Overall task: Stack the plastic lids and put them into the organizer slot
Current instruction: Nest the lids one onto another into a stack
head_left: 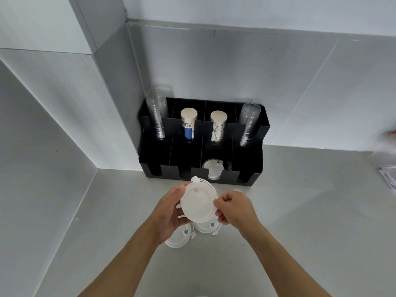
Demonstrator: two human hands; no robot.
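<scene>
A stack of white plastic lids is held above the counter, in front of the black organizer. My left hand grips its left edge from below. My right hand pinches its right edge. Two more white lids lie on the counter under my hands, one at the left and one at the right. Inside the organizer's third front slot sit more white lids.
The organizer stands against the wall in a corner of the grey counter. Its back row holds two stacks of clear cups and two stacks of paper cups. Something white and blurred lies at the right edge.
</scene>
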